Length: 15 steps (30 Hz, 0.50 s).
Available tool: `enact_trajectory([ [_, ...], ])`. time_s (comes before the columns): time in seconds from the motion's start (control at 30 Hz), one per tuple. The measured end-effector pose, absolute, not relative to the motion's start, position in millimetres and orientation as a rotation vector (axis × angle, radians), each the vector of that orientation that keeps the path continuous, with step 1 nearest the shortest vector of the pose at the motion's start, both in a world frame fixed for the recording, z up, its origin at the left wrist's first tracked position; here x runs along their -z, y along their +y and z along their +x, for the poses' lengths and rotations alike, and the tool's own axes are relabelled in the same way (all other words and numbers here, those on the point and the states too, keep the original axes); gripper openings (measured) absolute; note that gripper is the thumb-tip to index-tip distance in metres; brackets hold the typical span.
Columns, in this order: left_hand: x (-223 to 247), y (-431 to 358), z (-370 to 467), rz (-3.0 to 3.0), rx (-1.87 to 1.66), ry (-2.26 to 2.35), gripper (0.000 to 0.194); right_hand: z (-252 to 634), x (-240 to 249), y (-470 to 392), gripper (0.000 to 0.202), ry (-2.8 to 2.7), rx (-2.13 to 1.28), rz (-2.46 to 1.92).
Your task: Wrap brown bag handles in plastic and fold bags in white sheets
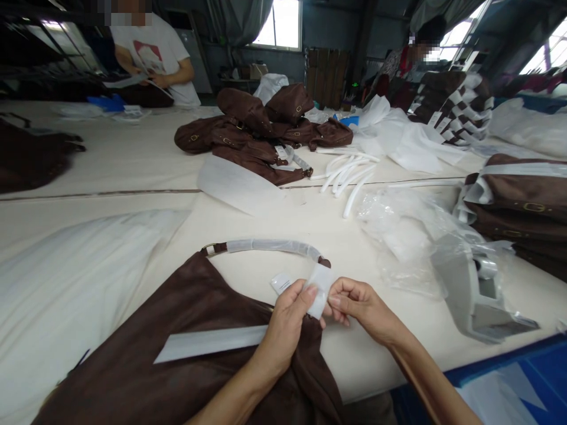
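Note:
A dark brown handbag (186, 307) lies on the pale table in front of me. Its handle (274, 245) arches away from me, wrapped in whitish paper. At the handle's right end, my left hand (290, 310) pinches a white paper wrap (319, 289) between thumb and fingers. My right hand (354, 301) is closed at the wrap's right edge, thumb against forefinger; the fingertips hide exactly what they grip. A strip of white paper (212, 343) lies across the bag, running under my left wrist. Behind my left hand shows a small printed tag (281, 283).
Several brown bags (261, 124) are heaped at the back, beside white foam tubes (349, 174). A tape dispenser (469, 283) and clear plastic (403, 236) lie at right, near stacked bags (522, 200). Thin white sheeting (88, 289) covers the left. Two people work across the table.

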<state>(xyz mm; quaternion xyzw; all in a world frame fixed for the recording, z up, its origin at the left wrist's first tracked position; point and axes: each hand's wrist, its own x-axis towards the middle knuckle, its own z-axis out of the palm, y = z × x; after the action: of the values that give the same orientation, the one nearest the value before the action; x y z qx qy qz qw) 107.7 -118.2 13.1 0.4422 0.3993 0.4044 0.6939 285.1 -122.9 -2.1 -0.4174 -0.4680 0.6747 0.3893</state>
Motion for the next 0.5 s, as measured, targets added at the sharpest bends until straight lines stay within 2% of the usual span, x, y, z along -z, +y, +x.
enact_trajectory([
  [0.23,-11,-117,109,0.773,-0.915,0.821,0.029,272,8,-117,0.030,-1.163,-1.705,-0.994],
  [0.5,-7,-116,109,0.704,-0.894,0.791,0.034,262,19,-115,0.027,-1.100,-1.720,-1.005],
])
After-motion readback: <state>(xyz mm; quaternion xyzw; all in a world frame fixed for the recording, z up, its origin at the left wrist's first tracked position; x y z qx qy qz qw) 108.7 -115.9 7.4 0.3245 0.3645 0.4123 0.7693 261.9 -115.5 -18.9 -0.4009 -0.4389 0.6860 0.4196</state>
